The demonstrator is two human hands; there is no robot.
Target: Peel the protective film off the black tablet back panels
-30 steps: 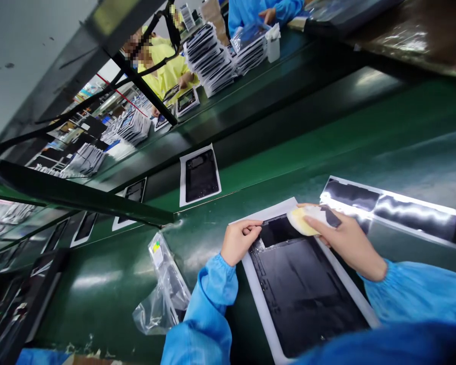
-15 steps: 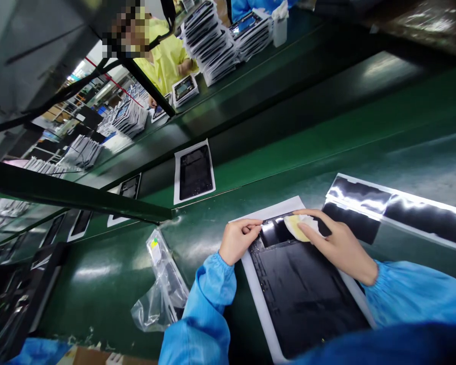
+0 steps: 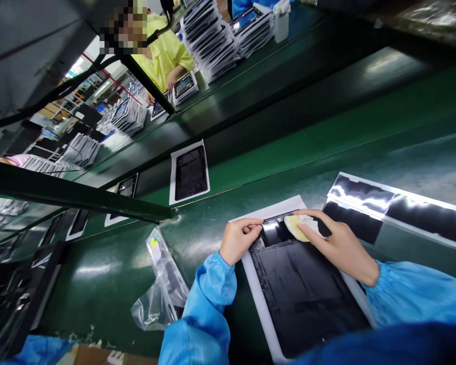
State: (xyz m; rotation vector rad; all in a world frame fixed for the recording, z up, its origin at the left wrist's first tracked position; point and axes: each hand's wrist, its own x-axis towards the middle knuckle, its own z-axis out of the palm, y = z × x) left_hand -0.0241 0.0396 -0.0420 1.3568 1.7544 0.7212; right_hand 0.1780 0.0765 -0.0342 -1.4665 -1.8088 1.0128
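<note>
A black tablet housing [image 3: 307,294] lies on a white sheet [image 3: 260,309] in front of me, with a shiny black film strip [image 3: 272,232] across its far end. My right hand [image 3: 338,243] grips a folded white and yellowish cloth [image 3: 303,228] and holds it against that strip. At the housing's far left corner is my left hand [image 3: 240,238], its thumb and forefinger pinched together at the strip's end. What sits between those fingertips is too small to make out.
Sheets of black film pieces [image 3: 421,215] lie to the right. A clear plastic bag [image 3: 163,289] is on the left. Beyond the bench edge, a conveyor carries another tablet housing [image 3: 190,172] on paper. A green metal bar [image 3: 79,190] juts in from the left. Across from me sits a co-worker [image 3: 163,56] beside stacked housings [image 3: 211,40].
The tablet housing on the conveyor has shifted slightly left. Across the line, the co-worker's arm has moved down toward a housing. Both my hands and the cloth stay in place.
</note>
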